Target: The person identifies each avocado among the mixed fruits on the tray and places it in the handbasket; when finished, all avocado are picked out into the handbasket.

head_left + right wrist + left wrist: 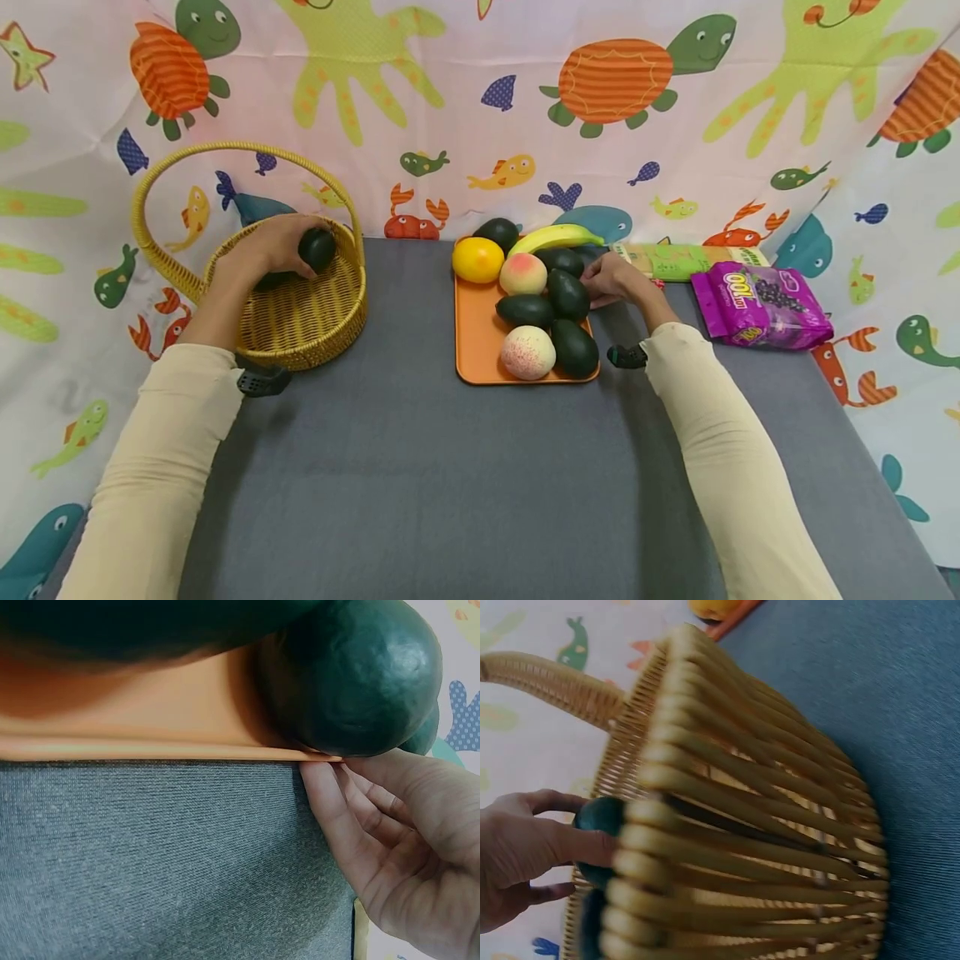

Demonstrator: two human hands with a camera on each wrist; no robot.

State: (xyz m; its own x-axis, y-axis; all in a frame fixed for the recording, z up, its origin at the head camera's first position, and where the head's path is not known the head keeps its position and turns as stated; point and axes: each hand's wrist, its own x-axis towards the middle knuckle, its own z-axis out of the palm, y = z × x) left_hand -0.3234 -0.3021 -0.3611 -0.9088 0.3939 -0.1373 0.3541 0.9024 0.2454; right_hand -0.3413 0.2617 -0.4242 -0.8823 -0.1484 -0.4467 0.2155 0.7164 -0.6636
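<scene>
My left hand reaches into the yellow wicker basket and grips a dark green avocado in its fingers. Another dark green fruit lies beneath that hand, partly hidden by it. In the left wrist view the held avocado shows just behind the basket's woven rim. At the right edge of the orange tray, my right hand pinches the rim, thumb near an avocado. On the tray lie several avocados, two peaches, a yellow-orange fruit and a banana.
Right of the tray lie a purple grape-print packet and a long green-yellow packet. The basket's tall handle arches over its opening. A cloth printed with sea animals hangs behind the grey table.
</scene>
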